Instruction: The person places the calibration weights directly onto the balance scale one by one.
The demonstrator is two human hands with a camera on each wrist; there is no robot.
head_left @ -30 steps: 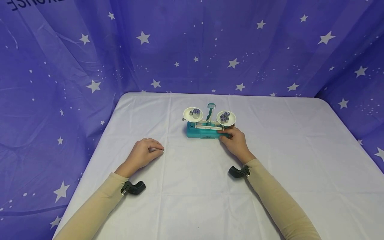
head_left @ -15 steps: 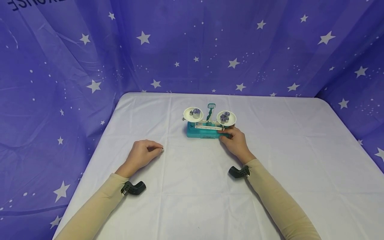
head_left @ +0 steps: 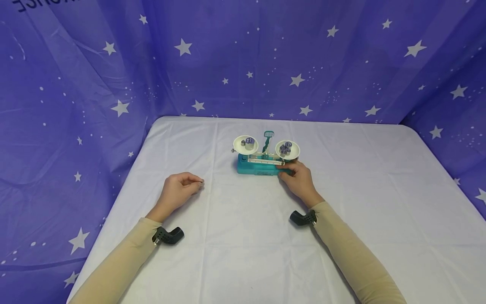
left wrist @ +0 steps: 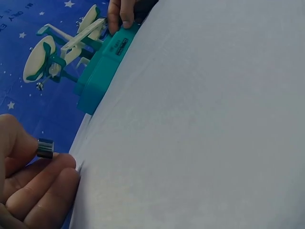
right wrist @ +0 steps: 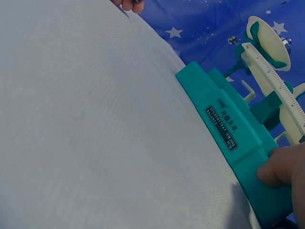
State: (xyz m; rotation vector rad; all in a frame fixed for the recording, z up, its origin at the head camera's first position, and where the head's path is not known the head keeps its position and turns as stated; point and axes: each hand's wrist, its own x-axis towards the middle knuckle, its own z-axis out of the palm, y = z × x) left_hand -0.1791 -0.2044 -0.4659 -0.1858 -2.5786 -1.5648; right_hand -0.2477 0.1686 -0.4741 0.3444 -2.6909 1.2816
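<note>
A teal tray balance (head_left: pixel 258 169) with two white pans stands toward the back of the table. My right hand (head_left: pixel 300 179) grips the right end of its base; the thumb (right wrist: pixel 274 171) presses on the front face in the right wrist view. My left hand (head_left: pixel 177 192), off to the balance's left, pinches a small silvery balance weight (left wrist: pixel 45 148) between thumb and finger, the other fingers loosely bent below it. One larger and one smaller weight sit in the left pan (head_left: pixel 237 147). Several weights are grouped in the right pan (head_left: pixel 295 154).
A white cloth (head_left: pixel 243 236) covers the table, with creases across it. Purple star-printed curtains (head_left: pixel 243 55) hang behind and at both sides. Black wrist-worn devices (head_left: pixel 171 235) stick out from each sleeve.
My left hand, holding the small weight, has drawn slightly back to the left and the weight has turned in the fingers' pinch. The right hand stays on the balance base.
</note>
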